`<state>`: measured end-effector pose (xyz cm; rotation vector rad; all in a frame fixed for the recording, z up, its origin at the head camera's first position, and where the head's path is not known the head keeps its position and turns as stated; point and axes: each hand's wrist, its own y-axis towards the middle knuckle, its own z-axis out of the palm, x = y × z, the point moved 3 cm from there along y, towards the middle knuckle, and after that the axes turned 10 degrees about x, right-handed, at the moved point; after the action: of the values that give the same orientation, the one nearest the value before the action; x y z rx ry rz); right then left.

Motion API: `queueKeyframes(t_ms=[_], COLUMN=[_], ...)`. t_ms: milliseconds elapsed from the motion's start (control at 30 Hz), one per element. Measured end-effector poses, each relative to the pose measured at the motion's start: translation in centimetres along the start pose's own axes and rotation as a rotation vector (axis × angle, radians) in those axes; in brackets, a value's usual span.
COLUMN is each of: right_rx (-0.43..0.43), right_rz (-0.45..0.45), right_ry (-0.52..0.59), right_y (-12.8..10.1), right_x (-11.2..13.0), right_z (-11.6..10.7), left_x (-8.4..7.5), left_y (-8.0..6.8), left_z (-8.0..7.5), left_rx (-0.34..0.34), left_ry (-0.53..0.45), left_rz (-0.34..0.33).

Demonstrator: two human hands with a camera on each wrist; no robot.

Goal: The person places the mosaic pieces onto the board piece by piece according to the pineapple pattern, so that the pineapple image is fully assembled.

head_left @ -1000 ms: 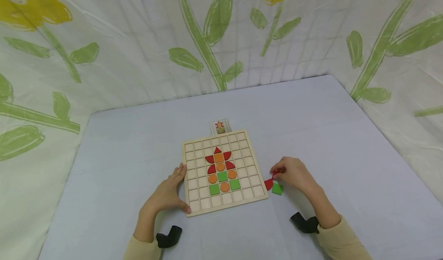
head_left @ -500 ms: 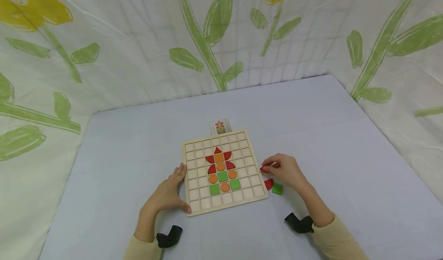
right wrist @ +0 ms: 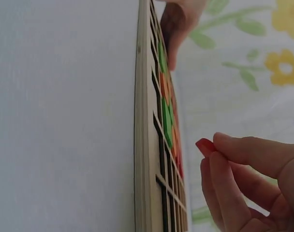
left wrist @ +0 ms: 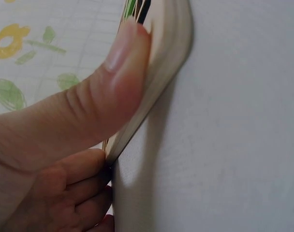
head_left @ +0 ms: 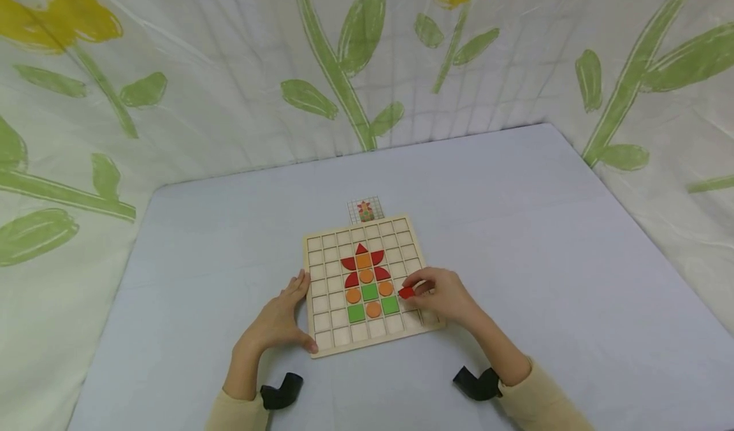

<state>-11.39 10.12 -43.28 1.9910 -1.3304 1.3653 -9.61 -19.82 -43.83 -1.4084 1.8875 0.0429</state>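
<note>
A square wooden grid board [head_left: 378,341] lies on the table. At its left side my left hand [head_left: 280,319] rests, thumb spread to the near corner and fingers along the left edge; the left wrist view shows the thumb [left wrist: 123,72] against the board's side. My right hand [head_left: 444,295] pinches a small red piece [head_left: 406,292] between thumb and fingertips, over the right part of the board. In the right wrist view this red piece [right wrist: 205,146] appears apart from the grid. Red petals, orange discs [head_left: 373,309], an orange square [head_left: 364,261] and green squares [head_left: 356,313] sit in the cells.
Just behind the board lies a small pattern card [head_left: 365,210] with a similar coloured figure. A white cloth [head_left: 229,99] painted with flowers hangs behind the table [head_left: 504,214]. Black wrist-worn devices [head_left: 282,391] show near both sleeves.
My right hand has brought the red piece leftward from beside the board to over its right cells. Another red piece and a green square beside the board are now hidden behind it. The left hand stays.
</note>
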Motion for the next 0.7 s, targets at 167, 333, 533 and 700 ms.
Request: queueKeyframes(t_ms=[167,333,533,700], right_rx=[0.096,0.184,0.224,0.194], right_rz=[-0.100,-0.157,-0.202,-0.193], right_ry=[-0.008,-0.059,-0.194,-0.313], right_y=[0.2,1.0,1.7,1.8], right_x=[1.1,2.3,3.4,4.0], right_z=[2.6,5.1,7.3,7.9], left_x=[0.0,0.1,0.1,0.0], left_y=[0.0,0.1,0.0,0.1], left_z=[0.0,-0.1,0.0,0.0], left_rx=[0.000,-0.001,0.005,0.006], left_ry=[-0.003,-0.009,-0.019,-0.017], left_rz=[-0.003,0.000,-0.014,-0.016])
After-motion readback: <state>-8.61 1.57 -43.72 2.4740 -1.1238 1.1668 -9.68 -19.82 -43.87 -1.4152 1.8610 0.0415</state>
